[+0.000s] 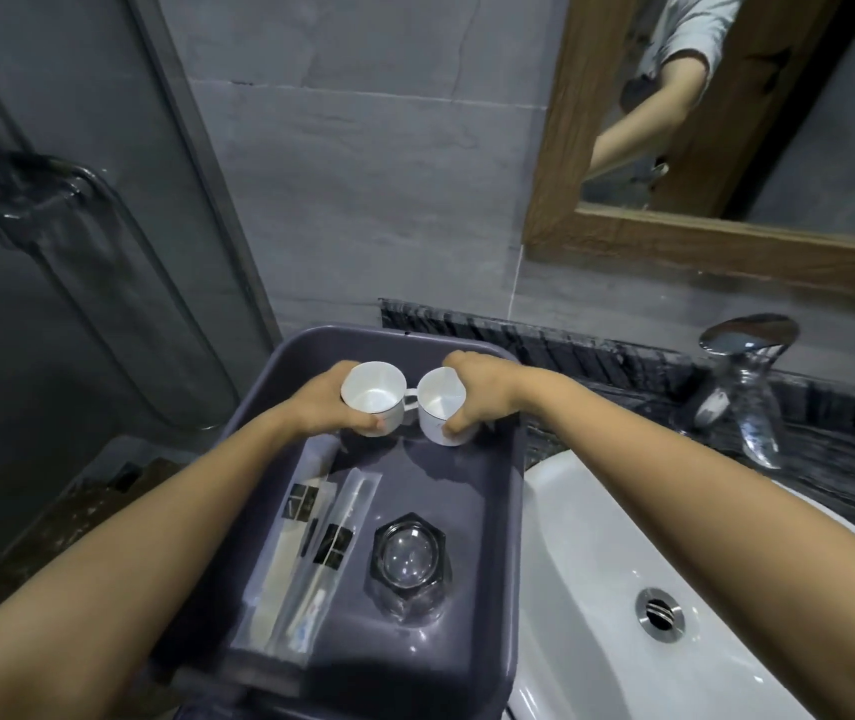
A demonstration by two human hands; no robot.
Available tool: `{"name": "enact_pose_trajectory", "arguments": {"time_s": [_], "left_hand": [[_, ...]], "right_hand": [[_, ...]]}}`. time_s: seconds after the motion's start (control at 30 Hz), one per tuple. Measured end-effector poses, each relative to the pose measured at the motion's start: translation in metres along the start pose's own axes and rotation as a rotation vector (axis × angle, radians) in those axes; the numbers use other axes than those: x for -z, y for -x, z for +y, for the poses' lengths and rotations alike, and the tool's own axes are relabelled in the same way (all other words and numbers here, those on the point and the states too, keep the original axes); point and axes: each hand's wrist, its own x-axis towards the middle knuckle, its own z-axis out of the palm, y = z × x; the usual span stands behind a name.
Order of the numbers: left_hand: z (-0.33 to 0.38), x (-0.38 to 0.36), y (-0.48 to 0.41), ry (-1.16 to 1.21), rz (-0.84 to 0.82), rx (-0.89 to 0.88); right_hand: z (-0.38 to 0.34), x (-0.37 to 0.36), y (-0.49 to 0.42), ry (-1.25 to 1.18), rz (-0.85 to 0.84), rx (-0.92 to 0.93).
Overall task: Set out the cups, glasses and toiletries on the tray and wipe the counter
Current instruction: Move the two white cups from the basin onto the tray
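Observation:
A purple-grey tray (506,491) lies on the dark counter left of the sink. My left hand (324,402) grips a white cup (374,393) over the tray's far end. My right hand (477,389) grips a second white cup (441,400) beside it, the two cups nearly touching. Nearer to me in the tray, a clear glass (410,563) stands at the right. Two wrapped toiletry packets (311,553) lie side by side at the left, one holding a toothbrush.
A white sink basin (597,563) with a metal drain (659,613) is right of the tray. A chrome faucet (745,376) rises from the dark marble counter (623,366). A wood-framed mirror (726,236) hangs above. A glass shower door (51,252) is at the left.

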Motion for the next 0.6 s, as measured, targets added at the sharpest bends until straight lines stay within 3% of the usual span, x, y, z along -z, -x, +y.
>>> {"name": "enact_pose_trajectory", "arguments": {"time_s": [0.33,0.6], "left_hand": [[0.068,0.010,0.012,-0.060,-0.049,-0.065],[0.137,-0.021,0.027,0.083,-0.090,-0.170]], "right_hand": [[0.010,0.059,0.077,-0.042,0.096,-0.052],[0.038,0.083,0.166,-0.083,0.196,-0.131]]}}
